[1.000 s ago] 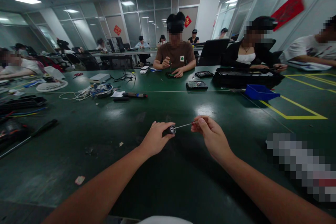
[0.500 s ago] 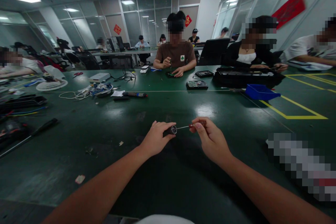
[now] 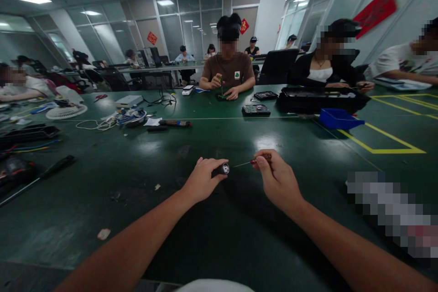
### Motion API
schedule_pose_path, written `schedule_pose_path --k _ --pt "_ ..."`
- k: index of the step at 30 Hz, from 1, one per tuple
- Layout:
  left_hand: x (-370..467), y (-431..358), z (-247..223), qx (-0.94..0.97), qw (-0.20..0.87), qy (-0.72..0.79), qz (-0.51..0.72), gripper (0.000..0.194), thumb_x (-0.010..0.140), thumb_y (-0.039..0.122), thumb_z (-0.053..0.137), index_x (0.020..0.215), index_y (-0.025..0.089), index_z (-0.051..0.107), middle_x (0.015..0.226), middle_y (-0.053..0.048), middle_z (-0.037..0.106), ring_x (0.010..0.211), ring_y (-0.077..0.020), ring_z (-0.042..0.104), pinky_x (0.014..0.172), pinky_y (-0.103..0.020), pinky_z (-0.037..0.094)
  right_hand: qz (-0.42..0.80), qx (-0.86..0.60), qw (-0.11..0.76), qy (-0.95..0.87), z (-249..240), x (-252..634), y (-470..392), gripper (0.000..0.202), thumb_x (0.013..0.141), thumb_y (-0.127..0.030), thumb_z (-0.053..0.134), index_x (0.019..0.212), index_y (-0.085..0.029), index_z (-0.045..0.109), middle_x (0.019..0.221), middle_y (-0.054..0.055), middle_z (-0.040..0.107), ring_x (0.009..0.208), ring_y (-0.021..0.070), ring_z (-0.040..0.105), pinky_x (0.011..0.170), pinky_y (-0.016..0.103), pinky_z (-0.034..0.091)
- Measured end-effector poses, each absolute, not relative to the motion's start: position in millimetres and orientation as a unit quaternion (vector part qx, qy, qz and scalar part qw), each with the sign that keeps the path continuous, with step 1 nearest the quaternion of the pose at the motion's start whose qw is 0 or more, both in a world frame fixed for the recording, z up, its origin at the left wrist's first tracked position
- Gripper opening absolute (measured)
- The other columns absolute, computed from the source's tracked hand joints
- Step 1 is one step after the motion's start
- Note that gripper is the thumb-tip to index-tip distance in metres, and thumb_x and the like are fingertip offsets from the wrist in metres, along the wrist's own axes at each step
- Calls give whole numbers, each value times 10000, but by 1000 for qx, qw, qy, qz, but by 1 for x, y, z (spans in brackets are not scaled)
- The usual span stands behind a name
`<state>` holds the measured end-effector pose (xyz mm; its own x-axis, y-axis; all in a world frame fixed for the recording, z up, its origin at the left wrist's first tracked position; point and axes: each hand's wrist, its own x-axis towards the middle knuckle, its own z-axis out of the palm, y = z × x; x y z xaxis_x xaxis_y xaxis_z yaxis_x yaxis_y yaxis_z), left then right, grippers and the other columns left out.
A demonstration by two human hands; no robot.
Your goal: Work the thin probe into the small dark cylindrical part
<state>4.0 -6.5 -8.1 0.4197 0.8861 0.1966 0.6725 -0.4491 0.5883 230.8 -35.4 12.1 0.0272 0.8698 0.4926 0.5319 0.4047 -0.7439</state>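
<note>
Between the thumb and fingers of my left hand (image 3: pixel 204 179) is a small dark cylinder (image 3: pixel 224 169), its round, pale end face turned to the right. What kind of part it is I cannot make out. My right hand (image 3: pixel 278 178) grips a screwdriver (image 3: pixel 262 159) by its reddish-brown handle. The thin shaft points left at the cylinder's end, with a small gap between tip and face. Both hands are just above the green table (image 3: pixel 191 246).
Left lie a long black-handled tool (image 3: pixel 63 162), a bundle of cables (image 3: pixel 132 117) and a pen-like tool (image 3: pixel 176 123). Ahead are a circuit-board device (image 3: pixel 256 110) and a blue tray (image 3: pixel 338 119). A co-worker (image 3: pixel 227 66) sits opposite. A blurred-out object (image 3: pixel 393 210) lies right.
The screwdriver has come away from the cylinder's end as my right hand drew slightly right and up. The cylinder's face has turned a little more into view.
</note>
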Motion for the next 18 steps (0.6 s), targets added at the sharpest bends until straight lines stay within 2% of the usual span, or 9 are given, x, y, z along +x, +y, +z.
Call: schedule_pose_path --k 9,18 --pt "3 -7 -9 823 219 464 244 420 924 280 655 1339 316 596 1222 -37 681 1192 -252 578 1169 -566 249 210 -492 476 -698 13 227 -40 205 1019 -382 443 1045 -229 578 863 48 724 810 215 727 720 335 527" --pt "5 -8 -4 813 220 493 217 406 921 255 655 1321 303 612 1217 -43 685 1206 -263 581 1178 -587 225 174 -506 452 -714 16 228 -38 182 1010 -355 430 1002 -231 563 849 51 717 790 226 721 708 345 517"
